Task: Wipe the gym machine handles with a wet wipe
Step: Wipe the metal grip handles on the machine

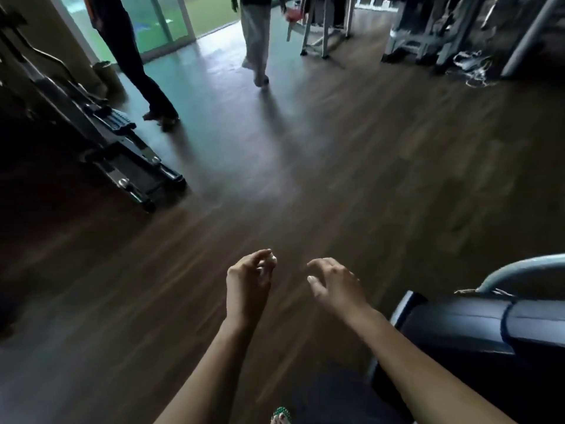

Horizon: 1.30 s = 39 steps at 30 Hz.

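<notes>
Both my bare hands hover above the dark wood floor (336, 179) near the bottom middle of the head view. My left hand (249, 278) has its fingers curled loosely inward and nothing shows in it. My right hand (334, 284) is spread, palm down, and holds nothing. No wet wipe is visible. To the right of my right forearm sits a gym machine with a dark padded seat (477, 325) and a pale blue curved bar (519, 270) above it. The picture is blurred by motion.
A black cardio machine (122, 157) stands at the left. Two people (134, 56) (255, 38) walk at the back near glass doors. Grey weight machines (443, 32) fill the back right. My foot in a green sandal (281, 417) shows at the bottom.
</notes>
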### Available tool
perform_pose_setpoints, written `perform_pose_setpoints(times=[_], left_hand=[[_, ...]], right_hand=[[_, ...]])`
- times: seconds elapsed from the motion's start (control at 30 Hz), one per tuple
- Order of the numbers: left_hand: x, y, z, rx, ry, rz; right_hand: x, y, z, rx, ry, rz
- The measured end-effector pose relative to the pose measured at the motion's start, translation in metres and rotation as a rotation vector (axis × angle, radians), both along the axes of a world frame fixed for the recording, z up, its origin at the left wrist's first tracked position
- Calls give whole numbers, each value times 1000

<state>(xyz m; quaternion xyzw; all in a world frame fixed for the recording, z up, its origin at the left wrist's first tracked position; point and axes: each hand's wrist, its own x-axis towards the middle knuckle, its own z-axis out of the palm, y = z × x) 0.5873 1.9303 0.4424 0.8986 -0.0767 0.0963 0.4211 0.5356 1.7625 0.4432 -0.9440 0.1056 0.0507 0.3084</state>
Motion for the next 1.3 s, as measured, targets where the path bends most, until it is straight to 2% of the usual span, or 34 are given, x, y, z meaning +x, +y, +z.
perform_pose_setpoints(times=[0.3, 0.47, 0.6, 0.87, 1.03, 1.1, 1.17, 1.3], left_hand=[[193, -120, -22, -1, 139, -237], [301, -220, -1, 36, 97, -377], [371, -302, 12, 20, 138, -456], [491, -481, 0, 51, 172, -680], [545, -600, 11, 99, 161, -902], [559, -648, 17, 119, 150, -1012], [566, -698, 16, 147, 137, -1111], [558, -793, 14, 174, 163, -1263]], right_hand=[[155, -100, -23, 38, 23, -236], [245, -194, -5, 23, 6, -355], [305, -264, 3, 20, -4, -474], [398, -407, -36, 122, -106, -789], [443, -501, -54, 94, -175, -999], [458, -531, -32, 115, -200, -1091], [465, -565, -18, 204, -169, -1210], [455, -636, -19, 254, -80, -1349]])
